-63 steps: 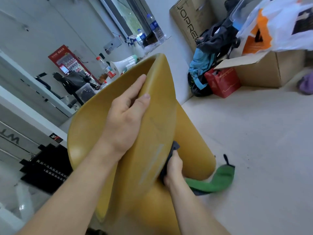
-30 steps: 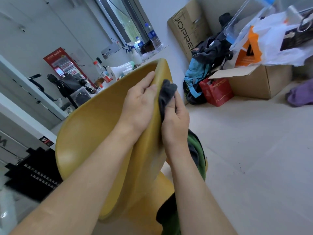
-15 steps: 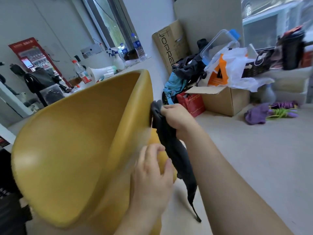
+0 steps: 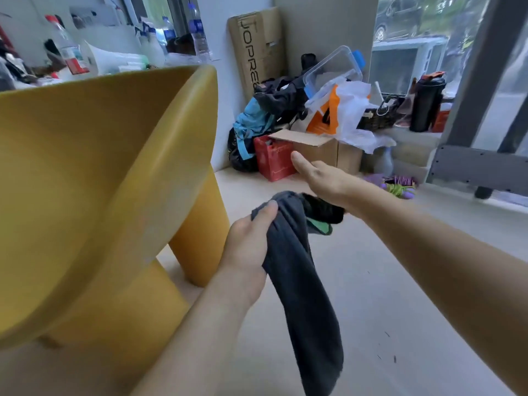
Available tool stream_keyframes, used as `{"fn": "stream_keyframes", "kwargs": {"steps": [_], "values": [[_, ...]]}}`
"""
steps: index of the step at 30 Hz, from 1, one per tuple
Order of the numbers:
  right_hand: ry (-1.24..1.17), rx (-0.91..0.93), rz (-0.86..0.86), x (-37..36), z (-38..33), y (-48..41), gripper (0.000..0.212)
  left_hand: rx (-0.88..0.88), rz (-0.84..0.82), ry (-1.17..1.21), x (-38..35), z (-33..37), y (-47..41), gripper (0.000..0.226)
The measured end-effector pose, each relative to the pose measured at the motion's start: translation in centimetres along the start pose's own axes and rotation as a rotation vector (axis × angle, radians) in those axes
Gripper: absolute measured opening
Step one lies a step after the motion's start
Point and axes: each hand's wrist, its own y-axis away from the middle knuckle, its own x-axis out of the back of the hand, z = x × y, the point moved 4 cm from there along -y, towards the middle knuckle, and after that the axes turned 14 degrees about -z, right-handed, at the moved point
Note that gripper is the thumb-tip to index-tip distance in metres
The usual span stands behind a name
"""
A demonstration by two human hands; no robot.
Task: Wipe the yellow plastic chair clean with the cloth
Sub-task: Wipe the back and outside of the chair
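The big yellow moulded plastic chair [image 4: 94, 178] fills the left of the view, tipped so its curved back rim points up and right; its stubby legs rest on the pale floor [image 4: 385, 281]. Just beside it, the long dark grey cloth with a green underside [image 4: 303, 281] hangs free, off the chair. The left hand [image 4: 248, 247] has its fingers curled round the cloth's upper end; the right hand [image 4: 320, 175] is spread flat above the bunched top, holding nothing. Regathering the cloth into a pad would probably wipe better. Open floor lies to the right; boxes and bags crowd the far wall.
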Motion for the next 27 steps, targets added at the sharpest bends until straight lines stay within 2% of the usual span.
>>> {"fn": "stream_keyframes", "kwargs": {"steps": [2, 4, 5, 9, 14, 16, 17, 19, 21, 22, 23, 24, 25, 27], "values": [[-0.219, 0.01, -0.225, -2.3, 2.7, 2.8, 0.089, 0.097, -0.097, 0.098, -0.3, -0.1, 0.2, 0.022], [-0.387, 0.119, -0.397, -4.1, 4.4, 5.1, 0.073, 0.159, -0.219, 0.132, -0.4, -0.6, 0.6, 0.04], [-0.42, 0.168, -0.408, -4.8, 5.2, 5.7, 0.063, 0.17, -0.256, 0.112, -0.3, -0.8, 0.8, 0.043], [-0.402, 0.206, -0.192, -6.4, 7.4, 5.1, 0.051, 0.174, -0.254, -0.073, 0.5, -1.0, 0.9, 0.032], [-0.427, 0.183, -0.222, -9.2, 8.1, 4.4, 0.061, 0.172, -0.041, -0.045, 1.7, -1.7, 0.1, 0.024], [-0.25, 0.154, -0.093, -9.6, 8.4, 4.0, 0.042, 0.182, 0.011, -0.098, 2.4, -1.6, -0.1, 0.022], [-0.162, 0.163, -0.021, -9.4, 8.3, 4.0, 0.029, 0.189, 0.027, -0.202, 2.6, -1.5, -0.2, 0.019], [-0.027, 0.224, 0.067, -8.6, 7.6, 4.0, 0.01, 0.208, 0.077, -0.632, 3.4, -0.8, -0.6, 0.014], [0.046, 0.292, 0.102, -7.5, 6.6, 3.9, 0.007, 0.248, 0.151, -1.133, 4.4, -0.1, -1.0, 0.03], [0.057, 0.313, 0.107, -6.9, 6.2, 3.7, 0.005, 0.229, 0.207, -1.316, 4.6, 0.2, -1.0, 0.035], [0.059, 0.326, 0.105, -6.3, 5.8, 3.6, 0.003, 0.16, 0.246, -1.383, 4.8, 0.5, -0.7, 0.034], [0.066, 0.336, 0.102, -5.8, 5.5, 3.5, 0.002, 0.068, 0.197, -1.3, 4.7, 0.5, -0.2, 0.03], [0.079, 0.349, 0.099, -5.5, 5.1, 3.4, 0.003, 0.015, 0.041, -1.105, 4.1, 0.0, 0.3, 0.029], [0.008, 0.381, 0.072, -5.2, 4.5, 3.3, 0.011, 0.051, -0.281, -0.836, 1.9, -2.1, 1.8, 0.046]]}}
